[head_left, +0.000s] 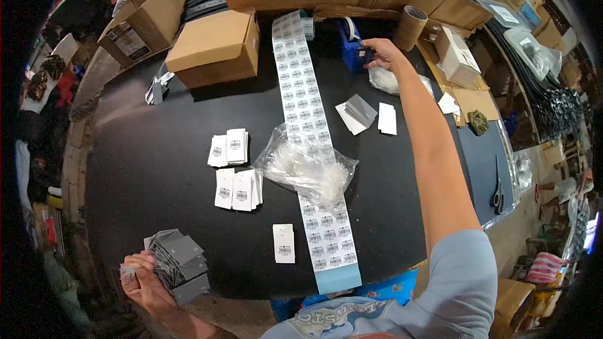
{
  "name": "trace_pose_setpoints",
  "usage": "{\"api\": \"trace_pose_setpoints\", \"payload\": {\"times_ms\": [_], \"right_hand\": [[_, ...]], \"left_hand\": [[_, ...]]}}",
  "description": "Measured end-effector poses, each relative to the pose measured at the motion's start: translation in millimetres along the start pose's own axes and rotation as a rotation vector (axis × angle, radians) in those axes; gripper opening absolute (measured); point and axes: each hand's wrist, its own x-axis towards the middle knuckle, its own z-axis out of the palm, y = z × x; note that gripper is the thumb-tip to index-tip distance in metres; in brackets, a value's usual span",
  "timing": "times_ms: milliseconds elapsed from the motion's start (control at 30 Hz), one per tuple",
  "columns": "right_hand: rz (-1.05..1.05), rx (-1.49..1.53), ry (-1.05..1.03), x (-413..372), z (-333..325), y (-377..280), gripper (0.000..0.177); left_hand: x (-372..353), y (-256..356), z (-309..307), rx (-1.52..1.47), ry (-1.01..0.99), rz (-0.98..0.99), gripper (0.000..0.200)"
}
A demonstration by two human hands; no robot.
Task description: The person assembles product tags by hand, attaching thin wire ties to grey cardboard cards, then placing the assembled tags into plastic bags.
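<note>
At the front left, my left hand point(146, 284) is closed on the clear strings of a bunch of grey hang tags point(182, 257), which fan out beside it over the table edge. My right hand point(381, 55) reaches to the back, its fingers pinched at the side of a blue tape dispenser point(353, 47). A long strip of barcode stickers point(301, 94) runs down the table's middle. On it lies a clear plastic bag point(301, 163) of white strings. Left of that sit stacks of white barcoded tags point(236, 145), and one white tag point(284, 243) lies nearer me.
A closed cardboard box point(213, 44) and a cardboard tube point(411, 27) stand at the back. Grey and white cards point(358, 113) lie right of the strip. Black scissors point(497, 188) rest at the right edge, and a white box point(456, 56) stands farther back.
</note>
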Motion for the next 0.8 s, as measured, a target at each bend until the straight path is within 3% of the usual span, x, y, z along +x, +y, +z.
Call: {"api": "trace_pose_setpoints", "payload": {"times_ms": [133, 267, 333, 367, 533, 800], "right_hand": [[-0.117, 0.078, 0.038, 6, 0, 11, 0.026], [-0.062, 0.191, 0.099, 30, -11, 20, 0.024], [-0.092, 0.260, -0.005, 23, -11, 22, 0.040], [-0.092, 0.261, -0.002, 20, -10, 25, 0.040], [-0.151, 0.290, 0.059, 1, -3, 27, 0.023], [-0.196, 0.311, 0.098, -6, 1, 34, 0.013]], "left_hand": [[0, -2, 1, -0.035, -0.032, 0.001, 0.020], [-1, 3, 3, -0.012, -0.027, -0.001, 0.020], [-3, 3, 1, -0.004, -0.006, -0.003, 0.019], [-4, 3, 0, -0.006, -0.009, -0.004, 0.019], [-6, 5, -8, 0.001, -0.039, -0.024, 0.019], [-10, 6, -9, -0.015, -0.016, -0.021, 0.017]]}}
